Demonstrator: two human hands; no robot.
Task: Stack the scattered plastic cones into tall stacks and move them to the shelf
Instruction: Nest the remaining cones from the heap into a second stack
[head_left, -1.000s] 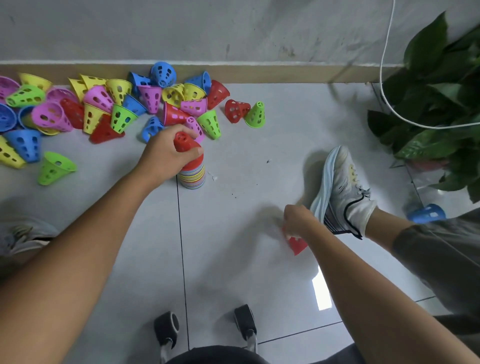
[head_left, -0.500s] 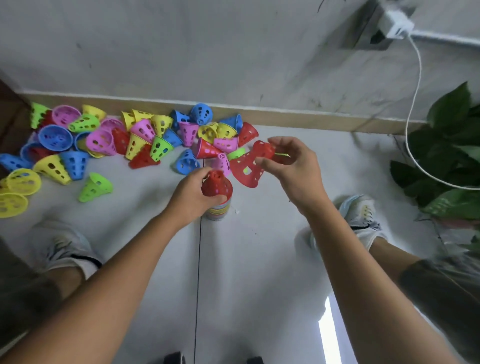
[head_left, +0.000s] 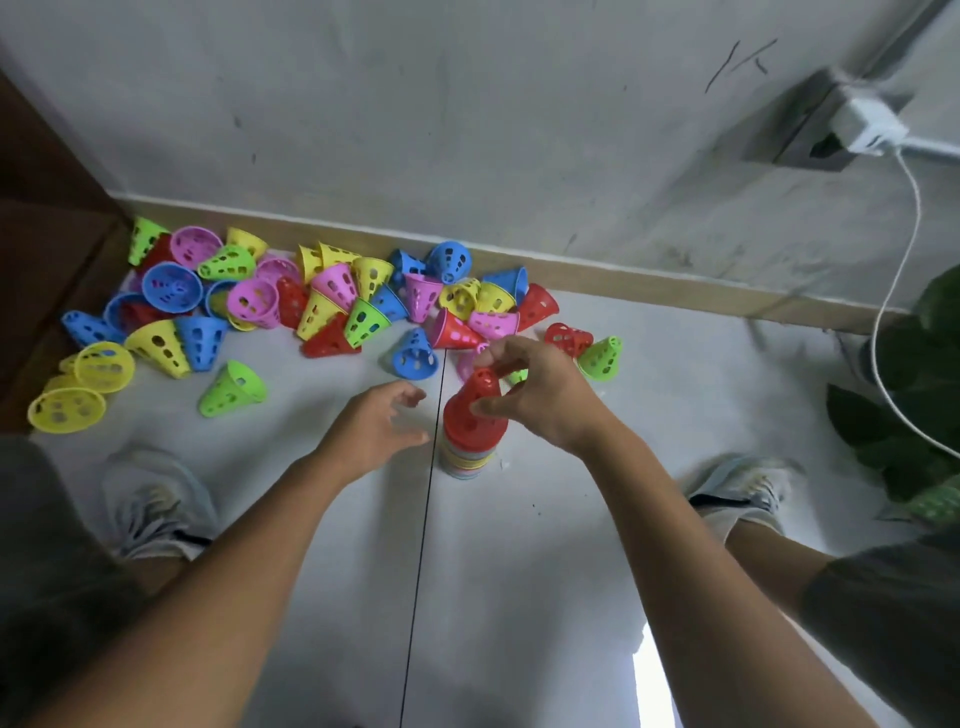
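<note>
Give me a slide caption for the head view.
Right hand seats a red cone on the floor stack; left hand open beside it.

Both forearms are bare from the bottom edge up to the wrists, with no sleeve, watch, band or ring showing on the left hand (head_left: 371, 431) or the right hand (head_left: 540, 400). The nails look short and unpainted. Dark grey shorts (head_left: 883, 613) cover the upper legs at the lower left and lower right corners, the fabric plain and matte, and the shins below them are bare. On the feet are pale, whitish-grey mesh trainers, the left shoe (head_left: 156, 509) and the right shoe (head_left: 743, 488), each with a dark trim line round the ankle opening. Both shoes are blurred, so their laces and markings cannot be made out.
</note>
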